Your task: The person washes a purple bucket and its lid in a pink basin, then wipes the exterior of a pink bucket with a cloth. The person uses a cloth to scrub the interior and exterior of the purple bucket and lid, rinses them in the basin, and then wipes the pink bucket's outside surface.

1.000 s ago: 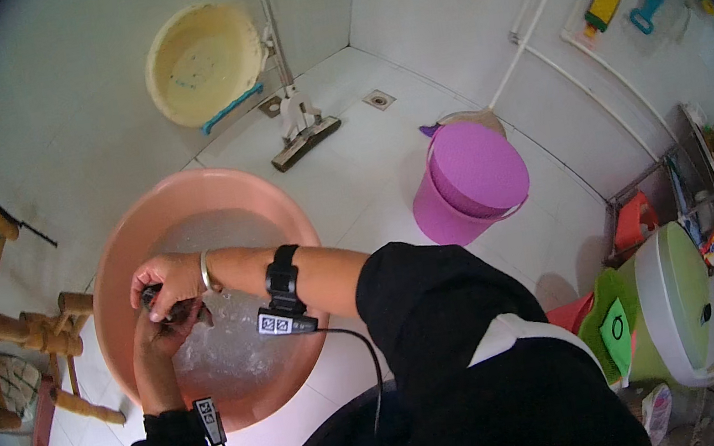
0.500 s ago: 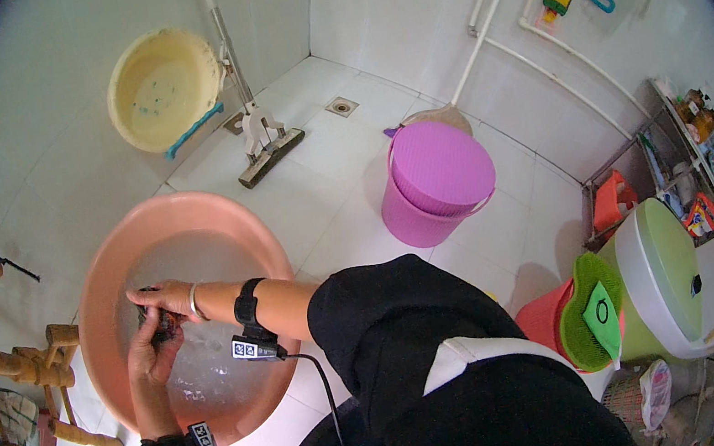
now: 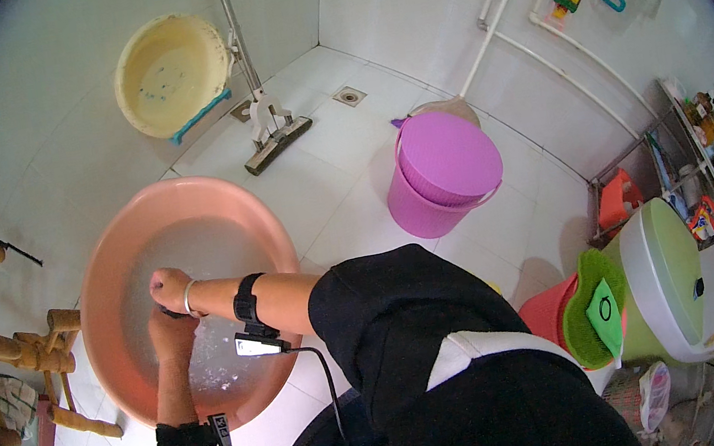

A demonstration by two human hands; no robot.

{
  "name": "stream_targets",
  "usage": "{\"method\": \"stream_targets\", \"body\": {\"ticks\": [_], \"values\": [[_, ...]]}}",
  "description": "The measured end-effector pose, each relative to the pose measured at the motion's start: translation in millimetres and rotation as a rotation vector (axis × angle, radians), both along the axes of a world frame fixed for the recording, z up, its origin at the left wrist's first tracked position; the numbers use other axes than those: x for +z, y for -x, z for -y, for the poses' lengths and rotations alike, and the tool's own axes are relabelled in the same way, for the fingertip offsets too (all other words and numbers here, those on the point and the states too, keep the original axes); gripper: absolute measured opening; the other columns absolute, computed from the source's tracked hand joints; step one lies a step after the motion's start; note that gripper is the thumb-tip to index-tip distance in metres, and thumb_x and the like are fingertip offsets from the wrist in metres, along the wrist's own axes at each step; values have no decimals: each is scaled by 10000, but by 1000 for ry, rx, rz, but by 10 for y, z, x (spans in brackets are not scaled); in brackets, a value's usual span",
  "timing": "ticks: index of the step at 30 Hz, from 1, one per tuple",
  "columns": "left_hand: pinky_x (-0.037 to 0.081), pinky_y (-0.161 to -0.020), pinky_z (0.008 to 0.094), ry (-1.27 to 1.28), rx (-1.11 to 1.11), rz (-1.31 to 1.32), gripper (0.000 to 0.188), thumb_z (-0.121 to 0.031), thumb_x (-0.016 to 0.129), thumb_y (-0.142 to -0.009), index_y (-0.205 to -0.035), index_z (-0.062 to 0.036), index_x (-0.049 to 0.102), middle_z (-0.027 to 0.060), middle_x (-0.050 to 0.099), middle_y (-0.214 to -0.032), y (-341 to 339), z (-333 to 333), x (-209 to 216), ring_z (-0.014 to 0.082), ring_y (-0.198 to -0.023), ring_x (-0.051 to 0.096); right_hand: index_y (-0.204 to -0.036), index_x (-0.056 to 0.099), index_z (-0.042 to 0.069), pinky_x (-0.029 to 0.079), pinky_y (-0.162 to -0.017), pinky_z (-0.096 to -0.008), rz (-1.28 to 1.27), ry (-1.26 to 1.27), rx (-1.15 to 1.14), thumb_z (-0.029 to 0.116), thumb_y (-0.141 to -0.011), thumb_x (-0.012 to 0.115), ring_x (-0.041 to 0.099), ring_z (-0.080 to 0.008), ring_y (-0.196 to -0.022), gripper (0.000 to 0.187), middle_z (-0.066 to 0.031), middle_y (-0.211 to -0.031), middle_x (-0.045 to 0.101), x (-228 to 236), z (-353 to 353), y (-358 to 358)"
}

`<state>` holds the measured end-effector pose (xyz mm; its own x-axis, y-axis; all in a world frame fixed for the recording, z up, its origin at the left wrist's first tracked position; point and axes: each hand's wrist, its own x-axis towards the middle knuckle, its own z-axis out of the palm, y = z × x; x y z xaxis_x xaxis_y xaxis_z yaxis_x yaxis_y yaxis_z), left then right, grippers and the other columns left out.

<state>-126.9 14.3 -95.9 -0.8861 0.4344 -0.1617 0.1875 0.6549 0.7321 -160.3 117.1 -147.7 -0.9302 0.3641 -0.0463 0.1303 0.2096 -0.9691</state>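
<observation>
Over the pink basin of cloudy, sudsy water, both my hands are close together. My right hand, with a bangle at its wrist, is closed in a fist. Just below it my left hand is closed too, its fingers partly hidden. A small dark piece, which looks like wet cloth, shows between the two hands. Most of it is covered by them, so its exact kind does not show.
A purple lidded bucket stands right of the basin. Behind are a mop and a cream basin against the wall. A wooden rack is at left; a green-lidded bin and shelf at right.
My right hand has turned and closed into a fist, and my left hand has shifted right beneath it. Less of the dark piece shows now. The view has shifted slightly.
</observation>
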Motion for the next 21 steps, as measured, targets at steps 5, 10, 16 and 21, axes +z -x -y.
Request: {"method": "stream_targets", "body": {"ticks": [5,10,16,21], "values": [[528,-672,430,29,20,-486,304,-159,763,-766,-992,3,638,223,697,-899,-72,53,-302,416,-865,681,-993,655,19,514,-853,-436,137,-147,-201,173,-899,570,645,-394,-999,200,-248,-1042,670,14,153,-7],[443,-491,327,-160,-218,-432,265,-173,744,-781,-969,-44,610,126,661,-736,228,154,-497,286,-598,623,-1178,611,12,490,-940,-432,255,-109,-7,284,-886,642,617,-397,-1111,401,-256,-1195,632,302,141,-168],[364,-380,221,-650,160,869,99,-110,657,-840,-902,-64,596,15,586,-695,279,314,121,78,-466,469,-1438,462,11,528,-890,-422,-100,421,408,399,-790,811,651,-284,-1029,832,-172,-1284,617,674,-159,-285],[403,-388,212,-649,106,953,136,-123,685,-835,-931,-98,592,-1,575,-682,-78,182,331,98,-451,464,-1452,451,35,532,-801,-302,-80,931,693,131,-871,723,663,-185,-911,649,-132,-1164,673,710,-346,-418]]}}
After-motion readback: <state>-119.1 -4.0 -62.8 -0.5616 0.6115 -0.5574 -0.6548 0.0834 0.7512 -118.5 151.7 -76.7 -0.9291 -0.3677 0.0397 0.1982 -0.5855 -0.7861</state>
